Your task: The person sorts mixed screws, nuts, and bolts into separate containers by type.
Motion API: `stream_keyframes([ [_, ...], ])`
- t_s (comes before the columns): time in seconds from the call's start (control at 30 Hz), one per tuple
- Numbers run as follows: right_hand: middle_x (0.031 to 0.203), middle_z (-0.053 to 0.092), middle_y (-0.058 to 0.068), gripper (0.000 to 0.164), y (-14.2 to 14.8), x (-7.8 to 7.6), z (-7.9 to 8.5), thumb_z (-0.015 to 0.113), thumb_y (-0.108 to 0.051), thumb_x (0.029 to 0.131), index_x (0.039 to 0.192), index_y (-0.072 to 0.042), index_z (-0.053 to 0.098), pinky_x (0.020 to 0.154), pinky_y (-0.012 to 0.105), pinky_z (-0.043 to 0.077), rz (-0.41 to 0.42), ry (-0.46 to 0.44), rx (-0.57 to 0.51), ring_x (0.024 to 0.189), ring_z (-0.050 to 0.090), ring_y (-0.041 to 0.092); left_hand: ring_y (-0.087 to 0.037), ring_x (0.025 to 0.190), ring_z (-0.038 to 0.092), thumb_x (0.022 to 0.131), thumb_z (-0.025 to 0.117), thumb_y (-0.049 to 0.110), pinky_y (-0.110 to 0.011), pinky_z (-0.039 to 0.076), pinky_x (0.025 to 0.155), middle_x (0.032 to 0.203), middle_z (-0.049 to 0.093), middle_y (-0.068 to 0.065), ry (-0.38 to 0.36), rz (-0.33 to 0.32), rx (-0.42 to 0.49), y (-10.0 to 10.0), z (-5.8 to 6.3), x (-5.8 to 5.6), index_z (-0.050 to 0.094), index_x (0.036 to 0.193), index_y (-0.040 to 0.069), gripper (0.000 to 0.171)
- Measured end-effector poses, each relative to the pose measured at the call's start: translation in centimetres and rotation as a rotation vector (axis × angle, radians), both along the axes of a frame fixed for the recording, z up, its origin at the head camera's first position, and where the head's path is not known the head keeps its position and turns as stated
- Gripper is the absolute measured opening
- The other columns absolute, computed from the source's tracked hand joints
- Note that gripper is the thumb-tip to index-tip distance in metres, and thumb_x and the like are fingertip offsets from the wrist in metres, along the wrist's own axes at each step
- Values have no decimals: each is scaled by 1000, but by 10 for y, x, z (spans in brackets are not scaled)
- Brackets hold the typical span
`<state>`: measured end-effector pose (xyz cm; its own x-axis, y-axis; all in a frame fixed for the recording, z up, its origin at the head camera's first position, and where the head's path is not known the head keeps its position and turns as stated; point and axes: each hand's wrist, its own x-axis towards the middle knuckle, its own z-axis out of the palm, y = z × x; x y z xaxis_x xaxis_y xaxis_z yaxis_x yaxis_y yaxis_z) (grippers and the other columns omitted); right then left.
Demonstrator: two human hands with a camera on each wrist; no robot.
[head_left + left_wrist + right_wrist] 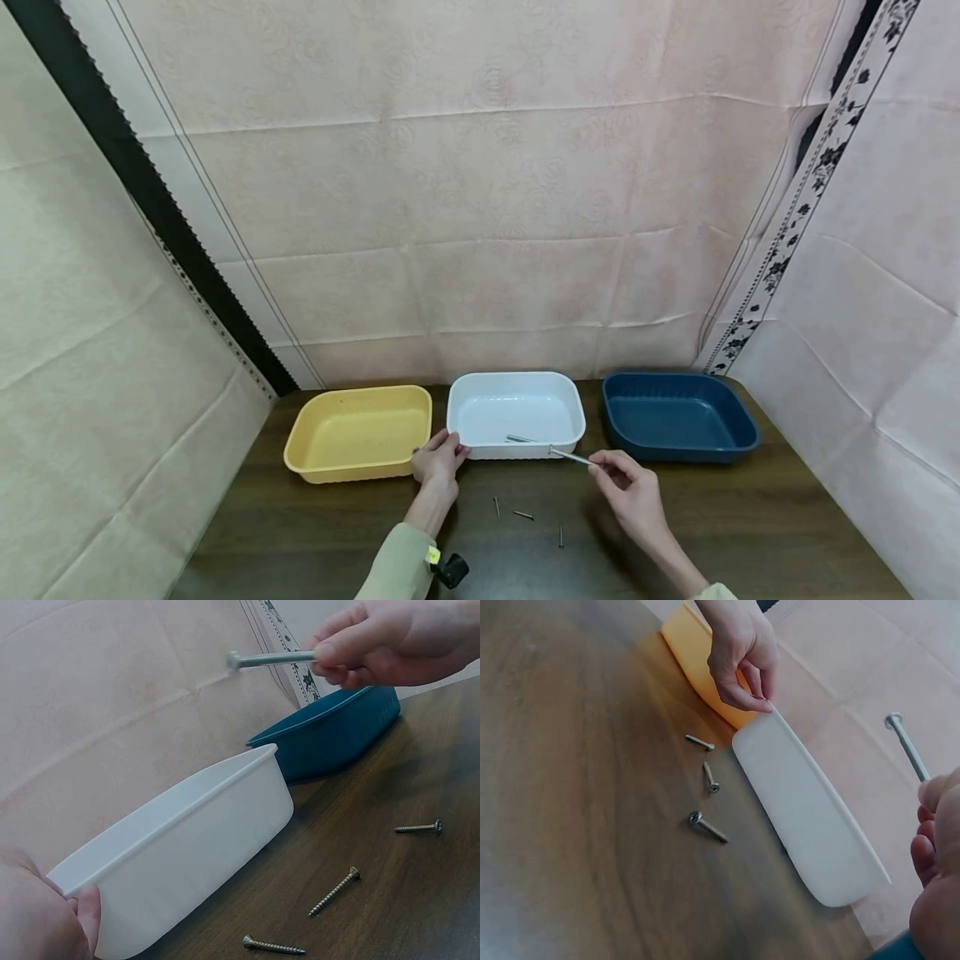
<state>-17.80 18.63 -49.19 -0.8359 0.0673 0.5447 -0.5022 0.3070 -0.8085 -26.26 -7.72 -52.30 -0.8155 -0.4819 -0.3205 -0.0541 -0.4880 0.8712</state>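
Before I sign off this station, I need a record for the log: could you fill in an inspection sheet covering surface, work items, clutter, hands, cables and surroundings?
Surface: dark wood-grain table.
Work items: yellow tray, white tray and blue tray in a row; three screws lying loose in front; slim metal pieces in the white tray, count unclear; a long metal bolt held up.
Clutter: nothing seen.
Left hand: pinches the white tray's rim at its near left corner.
Right hand: pinches the bolt, raised above the table.
Cables: nothing seen.
Surroundings: pale creased cloth behind and on both sides.
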Motion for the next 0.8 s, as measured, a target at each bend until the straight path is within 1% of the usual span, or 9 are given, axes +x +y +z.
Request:
stream_keyframes([
  [0.1, 87, 67, 19, 13, -5, -9, 2, 70, 18, 83, 91, 8, 70, 62, 16, 53, -32, 10, -11, 72, 60, 17, -27, 80, 67, 87, 66, -12, -34, 63, 68, 92, 64, -21, -6, -3, -4, 0, 1, 1, 63, 120, -16, 33],
  [0.27, 87, 69, 13, 14, -6, -41, -21, 74, 14, 83, 94, 4, 73, 61, 15, 51, -68, 58, 2, 73, 58, 19, -27, 80, 68, 87, 66, -12, -34, 63, 69, 90, 65, -18, -17, -4, -6, 0, 3, 2, 64, 120, -16, 34],
  [0.37, 88, 70, 9, 14, -6, -59, -31, 75, 9, 84, 95, 0, 74, 61, 14, 50, -79, 56, 7, 74, 58, 16, -27, 78, 67, 86, 66, -12, -33, 63, 67, 89, 65, -18, -15, -1, 0, 0, 3, 3, 64, 120, -16, 34],
  [0.57, 87, 70, 4, 12, -13, -82, -32, 77, 6, 84, 92, -3, 76, 62, 12, 50, -79, 57, 46, 72, 58, 16, -27, 78, 67, 86, 66, -12, -32, 63, 66, 92, 65, -20, -12, 2, 2, 1, 3, 3, 65, 118, -16, 32],
  [0.8, 82, 68, 3, 8, -21, -99, -35, 78, 5, 83, 89, -1, 76, 57, 14, 48, -104, 71, 112, 68, 58, 16, -22, 71, 65, 85, 66, -13, -33, 63, 66, 86, 65, -17, 1, 9, 5, 0, 2, 2, 66, 116, -16, 31],
])
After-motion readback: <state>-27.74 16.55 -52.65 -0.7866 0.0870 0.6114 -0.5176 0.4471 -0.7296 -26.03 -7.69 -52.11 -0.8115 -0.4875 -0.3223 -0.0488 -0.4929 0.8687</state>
